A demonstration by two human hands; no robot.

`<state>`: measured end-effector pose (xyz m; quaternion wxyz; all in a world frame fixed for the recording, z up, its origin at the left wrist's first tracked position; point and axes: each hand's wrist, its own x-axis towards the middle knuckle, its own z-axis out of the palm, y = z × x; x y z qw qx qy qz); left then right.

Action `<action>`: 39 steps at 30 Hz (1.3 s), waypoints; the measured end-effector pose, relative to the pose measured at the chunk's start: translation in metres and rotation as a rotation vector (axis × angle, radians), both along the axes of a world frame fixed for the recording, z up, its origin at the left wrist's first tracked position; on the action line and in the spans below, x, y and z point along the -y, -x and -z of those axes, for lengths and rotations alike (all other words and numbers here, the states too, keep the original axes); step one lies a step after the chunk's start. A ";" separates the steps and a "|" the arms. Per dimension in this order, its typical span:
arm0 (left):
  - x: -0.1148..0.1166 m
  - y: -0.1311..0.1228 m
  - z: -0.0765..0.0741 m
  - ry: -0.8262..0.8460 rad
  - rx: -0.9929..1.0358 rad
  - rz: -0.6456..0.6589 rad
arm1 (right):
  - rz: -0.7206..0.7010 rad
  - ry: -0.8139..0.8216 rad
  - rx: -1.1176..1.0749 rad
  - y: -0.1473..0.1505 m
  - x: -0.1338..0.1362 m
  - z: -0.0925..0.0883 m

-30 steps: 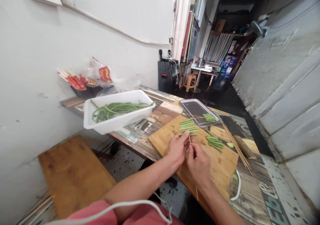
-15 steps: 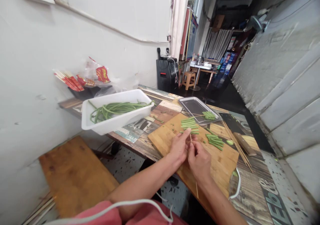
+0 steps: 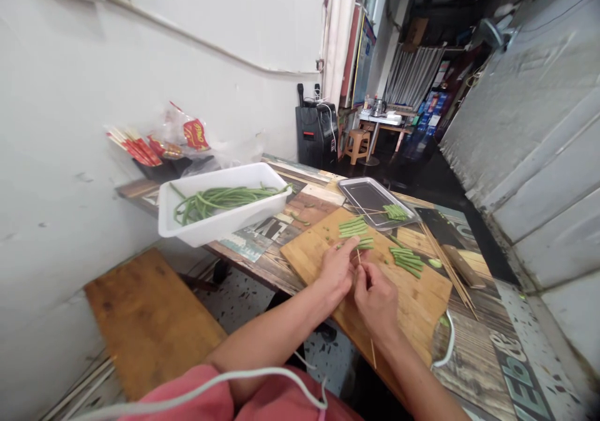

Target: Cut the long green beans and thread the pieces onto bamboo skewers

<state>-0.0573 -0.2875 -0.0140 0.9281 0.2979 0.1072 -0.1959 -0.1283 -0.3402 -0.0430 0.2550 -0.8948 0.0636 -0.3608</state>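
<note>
Head view: the right hand (image 3: 379, 297) pinches a skewer (image 3: 359, 257); the left hand (image 3: 337, 267) pinches cut beans (image 3: 365, 243) under its thumb, at the skewer's upper end. Threading seems in hand; the next push calls for a steady hold and straight skewer. Loose pieces (image 3: 405, 262) lie on the board (image 3: 415, 312), right of both hands.

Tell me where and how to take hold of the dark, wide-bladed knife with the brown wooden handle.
Wrap the brown wooden handle, preferably with the right hand, coming from the near right side. The handle slants back toward the wearer, while the wide dark blade points away, and thin wooden skewers lie close along its left.
</note>
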 end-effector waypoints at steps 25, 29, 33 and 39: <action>-0.011 -0.008 0.009 0.016 0.002 0.007 | -0.078 0.071 0.063 -0.001 0.004 0.004; -0.012 -0.011 0.011 -0.014 -0.015 -0.017 | -0.097 0.076 0.051 -0.001 0.004 0.005; -0.012 -0.012 0.007 -0.095 -0.001 -0.035 | -0.073 0.106 0.060 -0.001 0.003 0.005; -0.011 -0.013 0.005 -0.136 -0.006 -0.037 | -0.049 0.118 0.078 -0.002 0.002 0.005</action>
